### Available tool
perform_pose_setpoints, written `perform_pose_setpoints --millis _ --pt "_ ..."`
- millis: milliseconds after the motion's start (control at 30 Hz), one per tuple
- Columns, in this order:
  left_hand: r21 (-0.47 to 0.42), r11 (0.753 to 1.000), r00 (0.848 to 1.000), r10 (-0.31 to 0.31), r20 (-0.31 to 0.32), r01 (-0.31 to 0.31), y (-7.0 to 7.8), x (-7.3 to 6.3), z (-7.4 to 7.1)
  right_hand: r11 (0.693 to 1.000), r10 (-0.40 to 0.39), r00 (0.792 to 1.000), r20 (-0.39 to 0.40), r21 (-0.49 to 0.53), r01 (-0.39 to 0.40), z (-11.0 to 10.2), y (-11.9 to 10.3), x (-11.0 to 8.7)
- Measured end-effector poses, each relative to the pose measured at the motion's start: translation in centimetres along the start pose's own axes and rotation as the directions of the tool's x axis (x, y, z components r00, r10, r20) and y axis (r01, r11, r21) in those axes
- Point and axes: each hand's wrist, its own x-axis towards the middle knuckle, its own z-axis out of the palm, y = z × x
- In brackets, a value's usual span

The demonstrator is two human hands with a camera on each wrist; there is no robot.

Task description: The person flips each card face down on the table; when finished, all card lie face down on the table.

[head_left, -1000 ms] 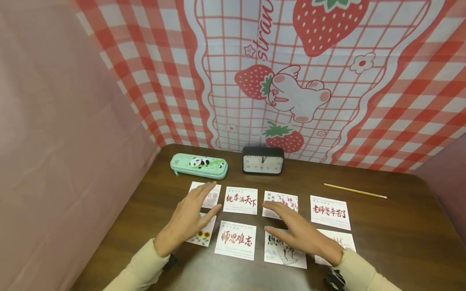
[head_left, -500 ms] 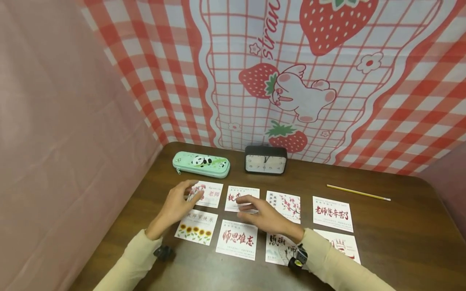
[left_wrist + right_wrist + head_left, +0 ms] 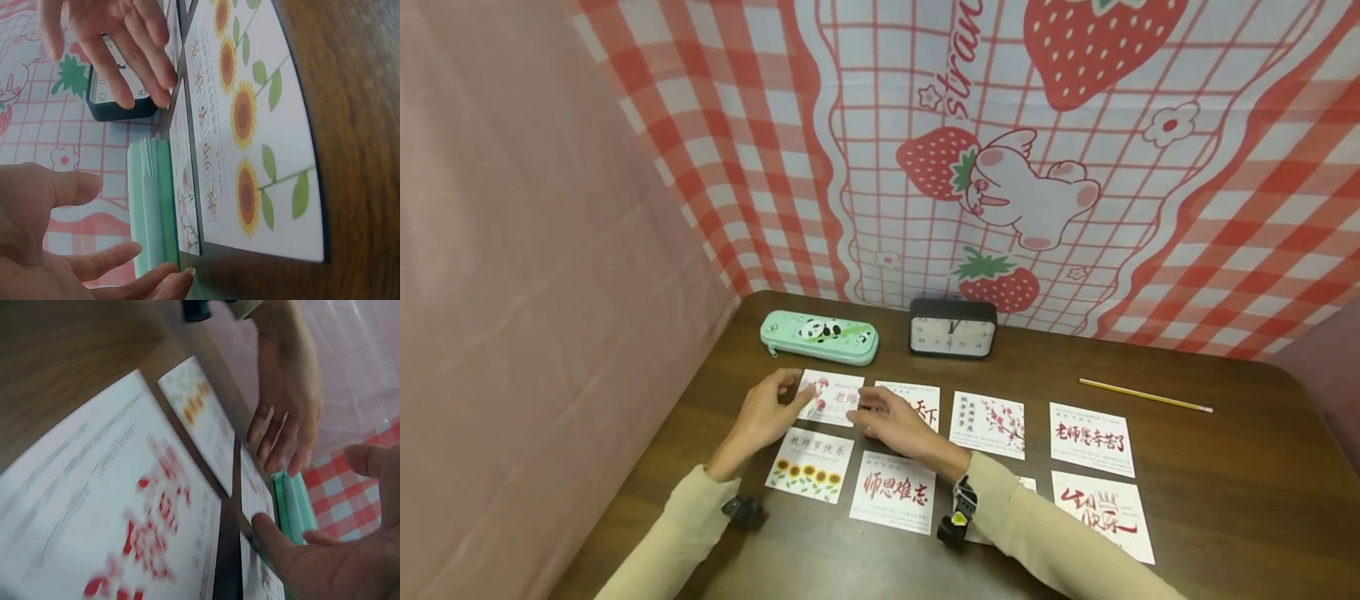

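Note:
Two rows of square white greeting cards lie on a brown table. My left hand [image 3: 763, 417] is at the left edge of the back-left card with pink flowers [image 3: 835, 408], thumb over its face. At that card's right edge is my right hand [image 3: 898, 425], fingers loosely bent, covering part of the red-lettered card [image 3: 928, 400] beside it. In the left wrist view both hands have spread fingers with nothing between them. A sunflower card [image 3: 808, 467] lies in front of the left hand. Next to it is another red-lettered card [image 3: 892, 492]. My right forearm mostly hides one front card.
Behind the cards are a mint panda pencil case [image 3: 820, 337] and a black-framed clock [image 3: 952, 327]. A yellow pencil [image 3: 1145, 395] lies at the back right. More cards, including a blossom card [image 3: 988, 425], lie to the right. Cloth walls border the table.
My right hand has moved left across the cards to the pink-flower card. My left hand has drawn back to that card's left side. The cards have kept their layout.

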Motion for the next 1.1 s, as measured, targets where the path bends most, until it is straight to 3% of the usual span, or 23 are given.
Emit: perform_pose_setpoints --millis 100,267,500,867,1100 --pt "-0.010 1.000 1.000 -0.015 0.010 0.015 -0.1 0.2 -0.1 0.992 0.047 0.998 -0.048 0.118 -0.041 0.7 -0.6 0.9" --pt "-0.016 0.999 1.000 -0.028 0.008 0.028 -0.4 0.1 0.4 0.950 0.133 0.987 -0.096 0.297 -0.099 1.5 -0.7 1.3" --pt "-0.028 0.999 0.999 -0.032 -0.003 0.032 -0.1 0.0 0.6 0.893 0.175 0.975 -0.136 0.439 -0.099 1.9 -1.4 1.5" --pt "-0.003 1.000 1.000 -0.021 0.000 0.021 0.3 -0.1 0.8 0.861 0.208 0.969 -0.136 0.496 -0.115 1.6 -2.2 1.8" --pt "0.065 0.998 1.000 -0.002 0.013 0.001 0.9 -0.7 1.1 0.878 0.190 0.971 -0.149 0.468 -0.100 1.4 -2.3 2.3"
